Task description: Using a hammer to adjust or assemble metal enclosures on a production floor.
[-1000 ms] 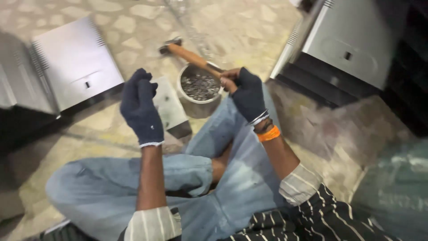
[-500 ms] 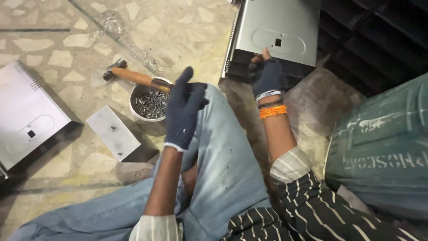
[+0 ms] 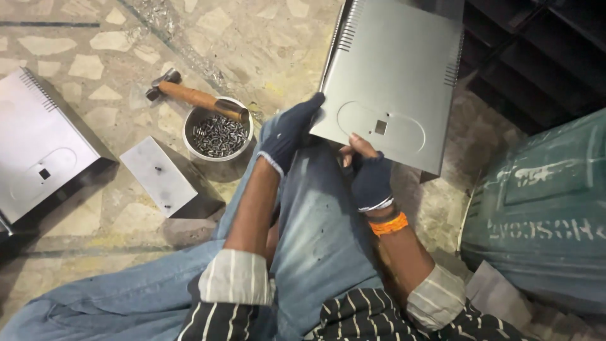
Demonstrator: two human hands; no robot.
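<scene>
I sit on the floor in blue jeans and dark fingerless gloves. Both hands hold a grey sheet-metal panel (image 3: 394, 69) with vent slots along its edges and a small square hole, lifted over my knees. My left hand (image 3: 289, 134) grips its near left edge. Gripping the near edge from underneath is my right hand (image 3: 368, 172), thumb on top, an orange band on the wrist. A wooden-handled hammer (image 3: 192, 96) rests across a metal bowl (image 3: 218, 133) filled with small metal pieces, left of my knee.
A flat metal block (image 3: 163, 175) lies on the stone floor beside the bowl. Another grey panel (image 3: 39, 151) lies at far left. A green drum (image 3: 543, 208) stands at right, with dark stacked metal parts (image 3: 536, 57) behind it.
My right hand left the hammer on the bowl, reached right to the stack and pulled a panel toward me. My left hand came up and took hold of its edge.
</scene>
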